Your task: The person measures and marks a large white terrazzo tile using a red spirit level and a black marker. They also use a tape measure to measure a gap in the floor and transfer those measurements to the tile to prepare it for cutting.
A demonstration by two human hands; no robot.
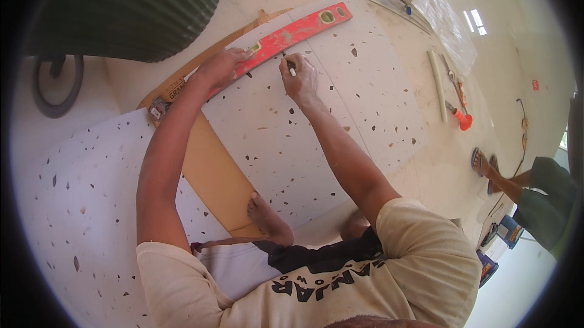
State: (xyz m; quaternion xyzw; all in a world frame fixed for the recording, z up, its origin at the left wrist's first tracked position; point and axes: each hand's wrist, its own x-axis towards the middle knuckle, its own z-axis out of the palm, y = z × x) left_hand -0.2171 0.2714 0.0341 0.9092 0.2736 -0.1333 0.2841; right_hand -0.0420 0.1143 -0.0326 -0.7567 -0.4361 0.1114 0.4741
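Note:
A red spirit level [292, 35], smeared with dust, lies slantwise across a white speckled tile [274, 121]. My left hand [224, 68] grips the level near its left part, fingers over its upper edge and vial window. Just below the level's lower edge, my right hand [300, 79] is closed around a dark pen with a white end [292, 72]. The pen's tip points up toward the level and is close to the tile. A thin straight line runs over the tile to the right of that hand.
Brown cardboard [213, 170] lies between this tile and another speckled tile [79, 206]. A tape measure [159, 108] rests by my left forearm. Upper left stands a dark green ribbed object [140, 12]. An orange-handled tool [463, 120] lies right; beyond it is another person's leg [511, 185].

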